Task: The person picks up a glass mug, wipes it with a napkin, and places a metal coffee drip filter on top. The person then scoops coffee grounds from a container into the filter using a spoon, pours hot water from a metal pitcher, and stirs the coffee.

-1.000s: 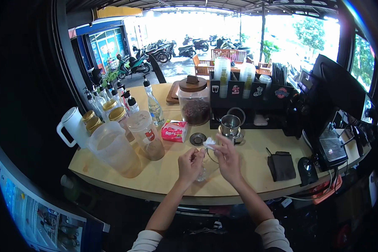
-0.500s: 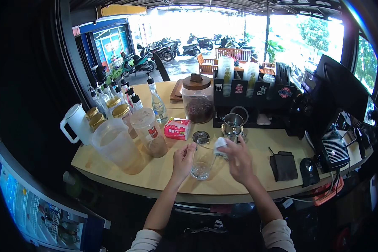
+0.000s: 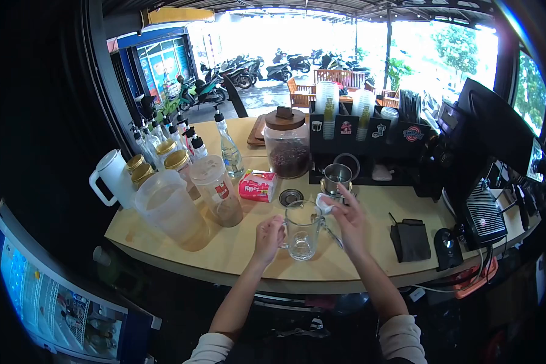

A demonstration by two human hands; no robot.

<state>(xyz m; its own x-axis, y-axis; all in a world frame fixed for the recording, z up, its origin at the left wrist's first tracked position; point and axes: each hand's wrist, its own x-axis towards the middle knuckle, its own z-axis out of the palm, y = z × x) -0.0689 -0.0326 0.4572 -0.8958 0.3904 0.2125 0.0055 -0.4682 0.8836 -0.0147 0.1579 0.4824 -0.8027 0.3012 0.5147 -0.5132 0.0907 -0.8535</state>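
Observation:
A clear glass mug (image 3: pixel 301 235) is upright at the front of the wooden counter. My left hand (image 3: pixel 268 239) is closed round its handle on the left side. In the fingertips of my right hand (image 3: pixel 349 223) is a crumpled white tissue (image 3: pixel 325 204), held beside the mug's upper right rim. Whether the tissue touches the glass, I cannot tell. A narrow shiny piece (image 3: pixel 332 235) shows between the mug and my right hand; its kind is unclear. Just behind stands a metal drip coffee filter (image 3: pixel 337 176), with a round metal lid (image 3: pixel 291 197) lying to its left.
Left of the mug are a red tissue pack (image 3: pixel 258 185), a lidded plastic pitcher (image 3: pixel 217 194), a large plastic jug (image 3: pixel 170 209) and several pump bottles. Behind stand a bean jar (image 3: pixel 287 148) and a black cup holder (image 3: pixel 370 142). A dark folded cloth (image 3: pixel 410 239) lies right.
The mug has turned, so its handle now shows at the left in my left hand. My right hand with the tissue has shifted slightly right.

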